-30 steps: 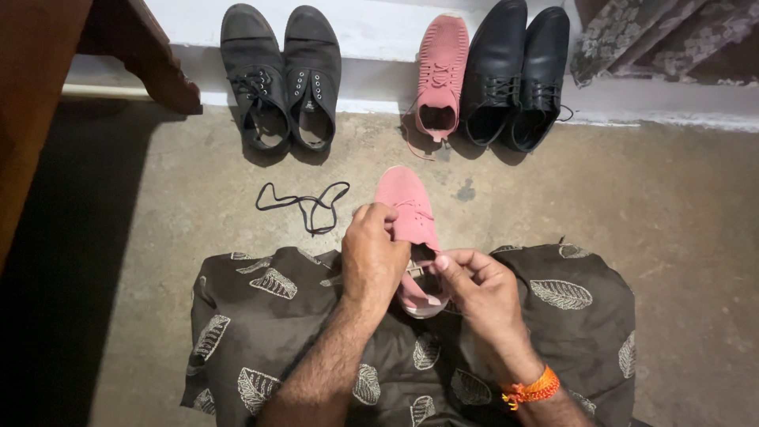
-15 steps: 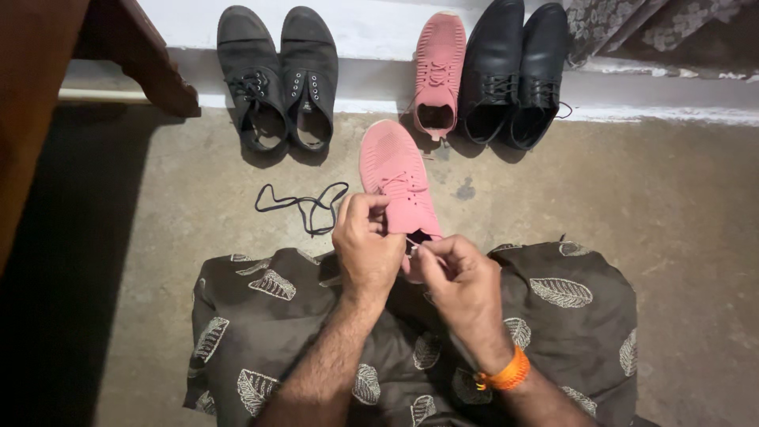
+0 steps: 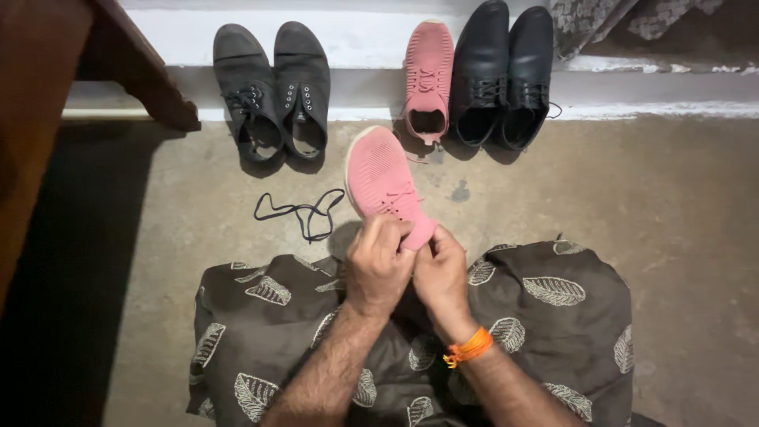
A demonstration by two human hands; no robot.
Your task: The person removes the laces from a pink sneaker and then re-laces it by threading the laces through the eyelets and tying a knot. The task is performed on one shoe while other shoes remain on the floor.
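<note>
Head view: both hands pinch a pink shoe [image 3: 383, 186] at its laced throat.
Left hand [image 3: 378, 265] and right hand [image 3: 439, 273] hide its heel; toe points away.

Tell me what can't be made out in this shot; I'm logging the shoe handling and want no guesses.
Head view only:
- Heel and opening of the held pink shoe: covered by the left hand and right hand.
- Where its laces end: hidden inside both hands' grip.
- Black dress shoes: toes cut off by the top edge.
- Wooden furniture: cut by the left and top edges.
- Area left of the patterned cloth: lost in deep shadow.
</note>
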